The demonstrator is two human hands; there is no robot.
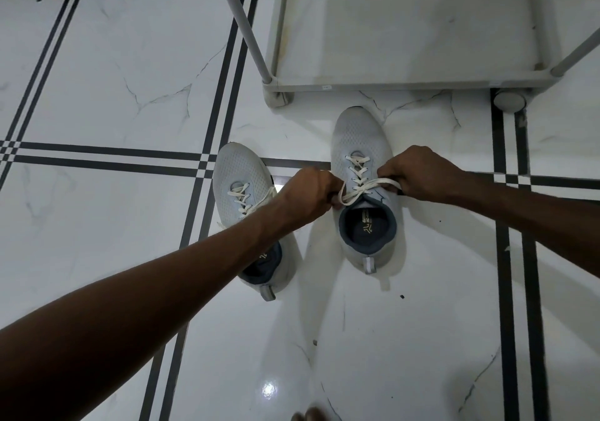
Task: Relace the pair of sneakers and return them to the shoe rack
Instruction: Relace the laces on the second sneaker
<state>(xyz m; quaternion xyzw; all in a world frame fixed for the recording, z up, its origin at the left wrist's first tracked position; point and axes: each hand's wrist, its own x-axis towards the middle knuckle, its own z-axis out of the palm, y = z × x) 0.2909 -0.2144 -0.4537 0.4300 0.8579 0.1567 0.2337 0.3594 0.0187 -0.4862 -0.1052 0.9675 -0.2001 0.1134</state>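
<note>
On white marble floor (97, 89), just short of empty shoe rack (415, 31): two pale grey sneakers, toes toward rack, side by side but staggered. Right sneaker (362, 147) nearer rack, laced through all visible eyelets. Left sneaker (237, 173) partly hidden under left forearm; laced too, as far as visible, with loose lace ends trailing off its side.

Left hand (308, 193) closed on one end of lace (360, 190); right hand (418, 175) closed on other end. Both ends drawn outward and crossed above top eyelets of right sneaker. Fingertips hidden, exact pinch not visible.

Judged step: snugging and tying off right sneaker.

Recommended practice:
- Pull both ends evenly, low and outward, to keep shoe from sliding or tipping on glossy tile.
- Check crossings lie flat, no twists, before knotting.
- Keep tongue centred under lacing; state of tongue not clearly visible.
- Match end lengths before forming first crossover.
- Avoid over-tightening; upper appears soft mesh, likely to pucker.

Remaining, as judged: knot on right sneaker, trailing ends of left sneaker to tidy, both to be set on rack.
</note>
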